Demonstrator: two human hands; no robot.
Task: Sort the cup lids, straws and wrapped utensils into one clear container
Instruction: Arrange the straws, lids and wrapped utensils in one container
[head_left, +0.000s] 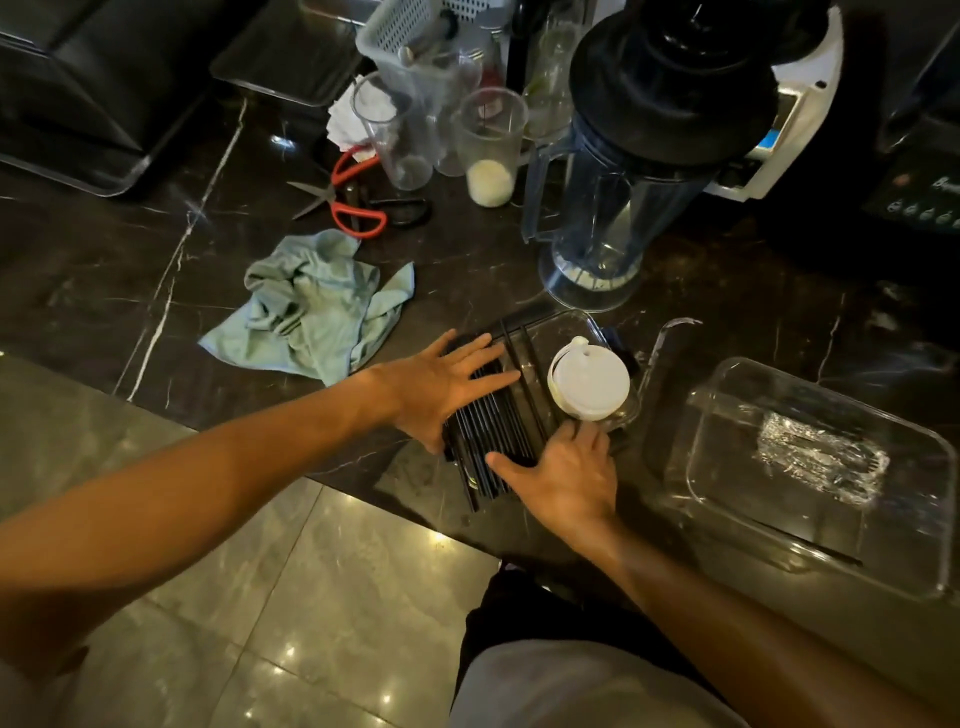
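On the dark marble counter (156, 291), our left hand (447, 384) lies flat on the black straws (491, 431); our right hand (566, 478), fingers spread, touches their near ends, lengthwise in the clear container (597, 332).

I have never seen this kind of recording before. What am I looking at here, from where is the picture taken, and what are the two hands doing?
There is no machine here: a person works with bare hands, and one wide-angle camera worn on the head looks down at them, so the arms enter from below.

The surface is a dark marble counter. The left hand lies flat, fingers straight, on a bundle of thin black straws. The right hand rests at the near end of the same bundle. Neither hand clearly grips anything.

The straws lie partly in a small clear container, beside white plastic cup lids. To the right stands a larger clear container with plastic-wrapped utensils inside.

Further back lie a crumpled pale green cloth, orange-handled scissors and a clear blender jug.
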